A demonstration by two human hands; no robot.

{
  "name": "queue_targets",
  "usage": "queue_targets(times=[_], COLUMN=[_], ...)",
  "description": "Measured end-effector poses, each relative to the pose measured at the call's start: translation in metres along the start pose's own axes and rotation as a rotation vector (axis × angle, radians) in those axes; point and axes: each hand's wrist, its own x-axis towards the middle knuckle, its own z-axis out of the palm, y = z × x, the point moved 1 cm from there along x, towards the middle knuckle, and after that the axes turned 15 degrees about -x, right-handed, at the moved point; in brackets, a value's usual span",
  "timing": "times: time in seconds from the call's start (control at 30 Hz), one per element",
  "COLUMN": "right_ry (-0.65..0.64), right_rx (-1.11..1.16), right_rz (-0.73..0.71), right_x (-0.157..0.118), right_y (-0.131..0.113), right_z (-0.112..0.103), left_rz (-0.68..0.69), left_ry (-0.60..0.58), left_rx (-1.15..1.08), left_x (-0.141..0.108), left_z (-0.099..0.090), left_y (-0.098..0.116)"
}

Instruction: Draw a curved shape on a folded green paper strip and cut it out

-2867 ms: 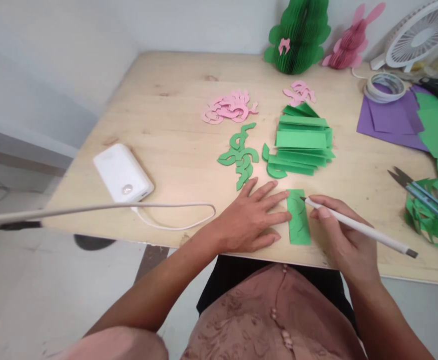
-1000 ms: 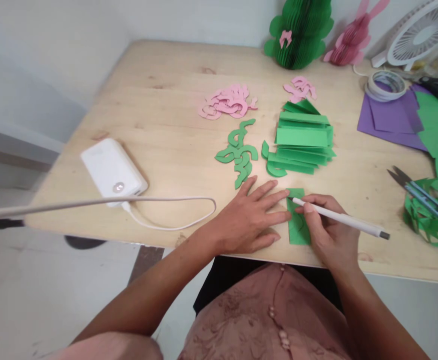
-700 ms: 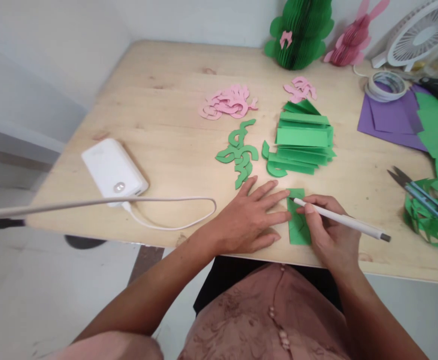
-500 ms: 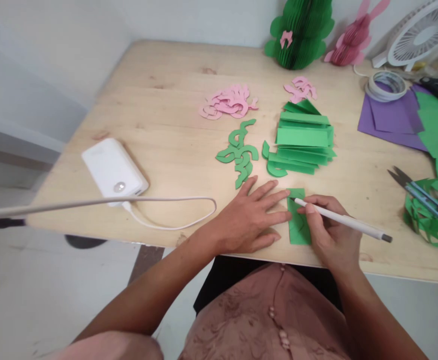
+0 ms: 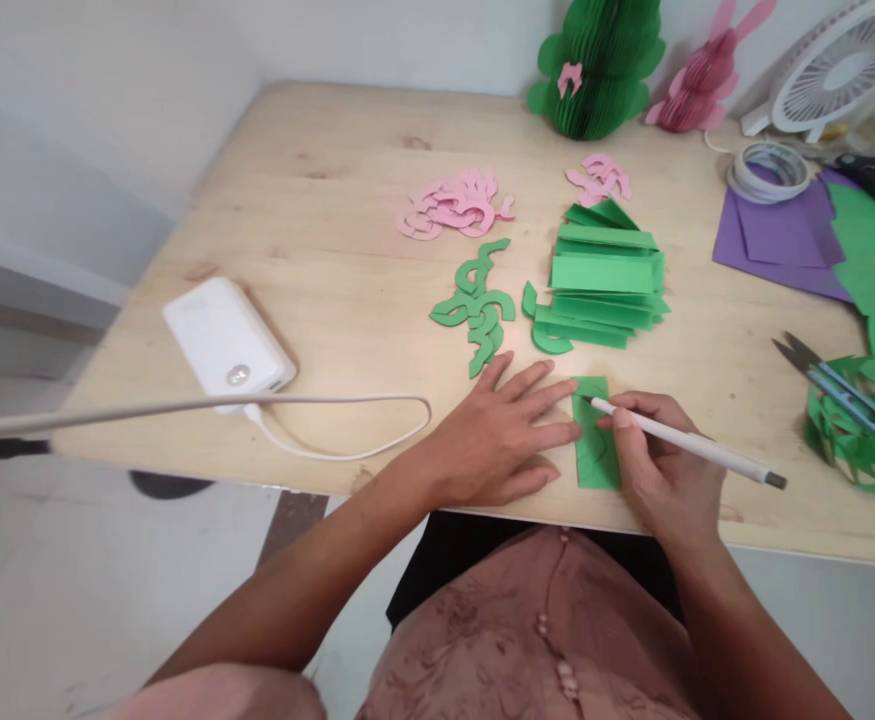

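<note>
Across our pale wooden bench (image 5: 332,190), the pleated green paper stack (image 5: 603,275) lies beyond our hands, its folds fanned out and edges uneven. Our left hand (image 5: 486,440) is flat with its fingers (image 5: 553,434) spread apart, two fingertips pressing the left edge of the green paper strip. Our right hand (image 5: 669,480) has its fingers (image 5: 647,403) closed in a writing grasp around the white pen (image 5: 696,443), slim and tilted, its grey-capped end pointing away to the right and its dark tip at the upper part of the strip. That green paper strip (image 5: 596,450) lies between our hands near the bench's front edge, a plain, bright, narrow upright rectangle. To the left sits the white power bank (image 5: 223,335); the marks on its small round spot are too blurred to read. Curled green cutouts (image 5: 476,305) lie just beyond our left hand. Smallest of all, thin dark curved lines (image 5: 600,453) show on the strip, partly hidden by the pen and our right hand.
</note>
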Motion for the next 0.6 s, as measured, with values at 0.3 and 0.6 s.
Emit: queue_targets(times=[0.3,0.6], right_ry=[-0.007,-0.006], right_rx=[0.070,0.019], right_rz=[0.059,-0.003], right_x=[-0.0005,0.0011], right_y=[0.0024,-0.0010], right_z=[0.0002,-0.0001], left_rz=[-0.001,-0.002], left_ry=[0.002,0.002], left_rx=[0.008,0.009], left_x=[-0.0004,-0.0004], left_z=[0.0011,0.0011], left_y=[-0.0001,0.0003])
